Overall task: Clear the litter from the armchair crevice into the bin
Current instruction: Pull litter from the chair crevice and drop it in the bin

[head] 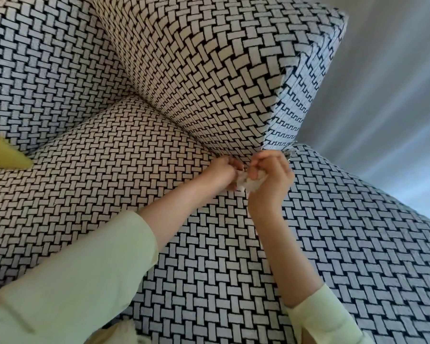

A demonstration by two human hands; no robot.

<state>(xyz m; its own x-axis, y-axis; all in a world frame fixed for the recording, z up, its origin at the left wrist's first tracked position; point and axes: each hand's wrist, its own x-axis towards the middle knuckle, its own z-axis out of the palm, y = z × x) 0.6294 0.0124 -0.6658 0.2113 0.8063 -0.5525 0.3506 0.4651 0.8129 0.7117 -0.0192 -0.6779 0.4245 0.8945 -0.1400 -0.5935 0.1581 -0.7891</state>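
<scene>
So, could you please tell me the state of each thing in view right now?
Paper wad: crumpled, held between both hands at the crevice.
Left hand: fingers curled, pinching the wad.
Right hand: fingers curled round the wad.
Yellow thing: lying on the armchair seat, partly out of frame.

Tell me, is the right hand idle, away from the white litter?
No, the right hand grips the white litter at the crevice of the armchair, with the left hand curled on it too.

The armchair (134, 145) wore coarse, matt woven cloth. The litter (250, 184) looked like crumpled white paper. The sleeves (80, 276) were smooth cloth.
</scene>
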